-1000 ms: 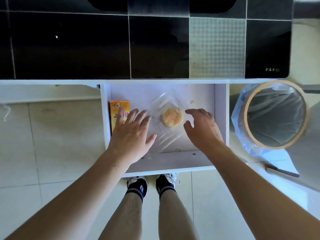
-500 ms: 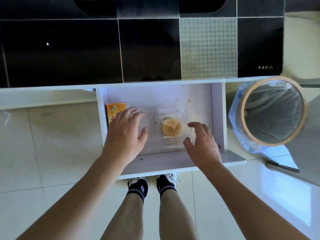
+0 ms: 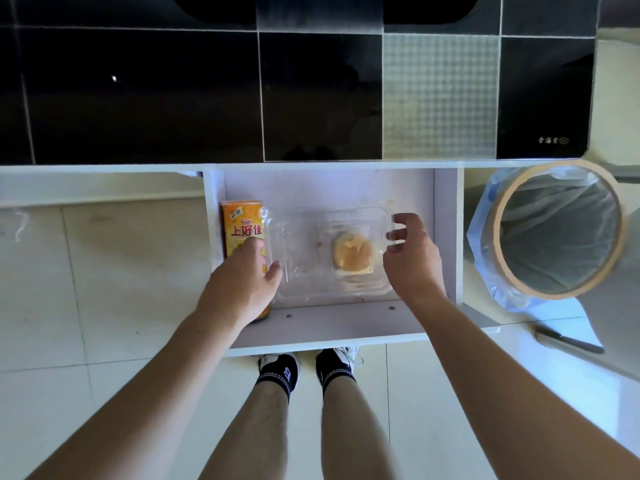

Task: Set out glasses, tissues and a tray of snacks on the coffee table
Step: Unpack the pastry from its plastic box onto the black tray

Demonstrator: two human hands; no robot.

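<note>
A clear plastic tray with one round yellow pastry in it sits inside an open white drawer. My left hand grips the tray's left edge, thumb on top of the rim. My right hand pinches the tray's right rim with curled fingers. An orange snack box lies against the drawer's left wall, partly hidden under my left hand. No glasses or tissues are in view.
The drawer is pulled out from under a black glass table top. A lined waste bin stands just right of the drawer. A dark-handled tool lies on the floor near it. My feet are below the drawer front.
Both hands have moved apart from above the tray to its two sides and taken hold of its edges. More of the snack box now shows.
</note>
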